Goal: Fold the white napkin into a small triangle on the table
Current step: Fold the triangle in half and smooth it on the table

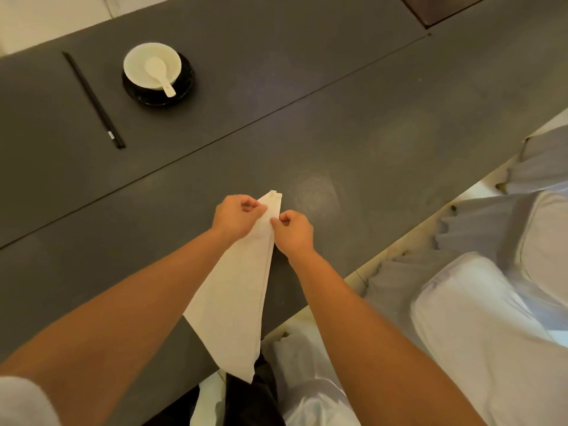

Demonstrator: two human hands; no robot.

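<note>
Pinching the napkin [236, 296] near its far tip, the left hand [236, 215] grips one edge between thumb and fingers while the right hand [293, 230] nips the opposite edge just beside it. Both hands are closed on the cloth. It lies folded in a long white triangle on the table [353, 124], its near corner hanging over the edge. Farther off sit a bowl [152, 66] with a spoon [158, 73] on a dark saucer [184, 87], and chopsticks [92, 98].
</note>
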